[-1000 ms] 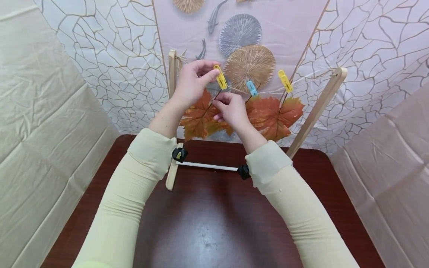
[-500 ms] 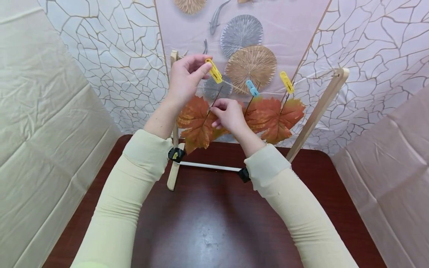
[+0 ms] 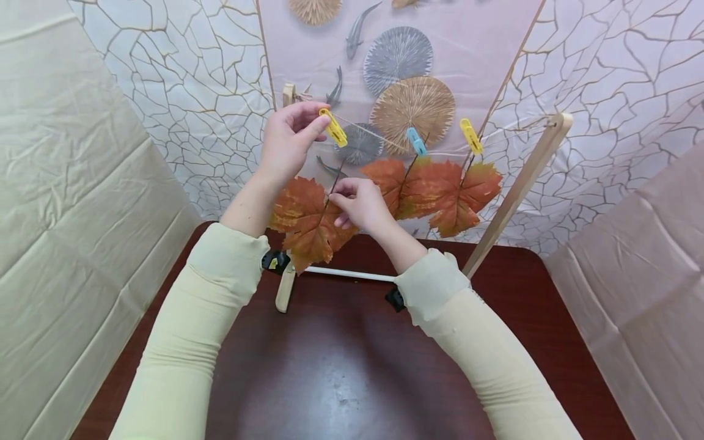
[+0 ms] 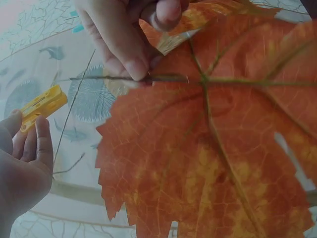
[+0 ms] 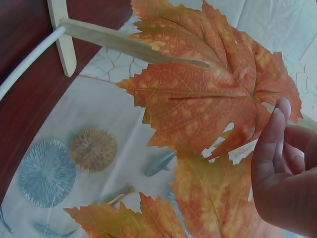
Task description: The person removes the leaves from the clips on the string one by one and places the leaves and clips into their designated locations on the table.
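My left hand (image 3: pixel 286 143) pinches a yellow clothespin (image 3: pixel 333 129) by its upper end, beside the string. In the left wrist view this clothespin (image 4: pixel 47 105) stands apart from the leaf stem; whether it grips the string I cannot tell. Lower down, my right hand (image 3: pixel 360 205) pinches the dark stem (image 3: pixel 335 177) of an orange maple leaf (image 3: pixel 308 229), whose blade hangs to the left. Two more orange leaves hang at the right, one under a blue clothespin (image 3: pixel 415 142), the other (image 3: pixel 459 198) under a second yellow clothespin (image 3: pixel 471 135).
A string (image 3: pixel 511 127) runs between a left wooden post (image 3: pixel 288 95) and a right wooden post (image 3: pixel 517 189). A white rod (image 3: pixel 352 274) and a wooden foot (image 3: pixel 285 290) sit low on the dark red table (image 3: pixel 341 366). Patterned cloth (image 3: pixel 181 91) hangs behind.
Both hands have moved left. The right hand has gone down with the leaf, and its stem tip, near the yellow clothespin earlier, now shows a gap below it. The right-hand leaves stay put.
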Demonstrator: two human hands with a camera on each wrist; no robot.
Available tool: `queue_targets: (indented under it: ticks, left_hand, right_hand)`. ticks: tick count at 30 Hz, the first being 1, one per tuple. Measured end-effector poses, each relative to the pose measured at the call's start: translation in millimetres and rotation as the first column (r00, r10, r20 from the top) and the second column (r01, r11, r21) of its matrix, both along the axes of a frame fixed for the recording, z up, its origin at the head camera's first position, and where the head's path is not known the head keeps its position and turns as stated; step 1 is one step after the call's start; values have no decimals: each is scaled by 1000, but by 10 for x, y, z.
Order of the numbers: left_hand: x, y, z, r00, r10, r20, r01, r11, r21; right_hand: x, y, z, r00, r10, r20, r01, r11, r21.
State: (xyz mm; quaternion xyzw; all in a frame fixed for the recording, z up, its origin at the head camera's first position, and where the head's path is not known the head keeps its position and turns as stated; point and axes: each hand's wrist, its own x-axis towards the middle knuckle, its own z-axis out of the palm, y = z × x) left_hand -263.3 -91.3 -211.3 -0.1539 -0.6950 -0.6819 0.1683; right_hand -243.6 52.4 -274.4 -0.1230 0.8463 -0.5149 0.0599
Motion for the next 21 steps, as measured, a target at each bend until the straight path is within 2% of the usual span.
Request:
queue_targets:
  ticks: [7, 13, 21]
  left_hand:
    - [21, -89, -82, 1000, 1, 15, -1, 1000, -28]
    - [34, -127, -142, 1000, 11, 12, -11, 998, -60]
    - [60, -174, -199, 998, 24, 60, -19, 997, -70]
  right_hand:
    - [132, 24, -115, 999, 50, 10, -51, 998, 35]
    - [222, 136, -212, 999, 40, 25, -41, 998, 53]
    - [286, 302, -300, 999, 31, 29, -32, 998, 56]
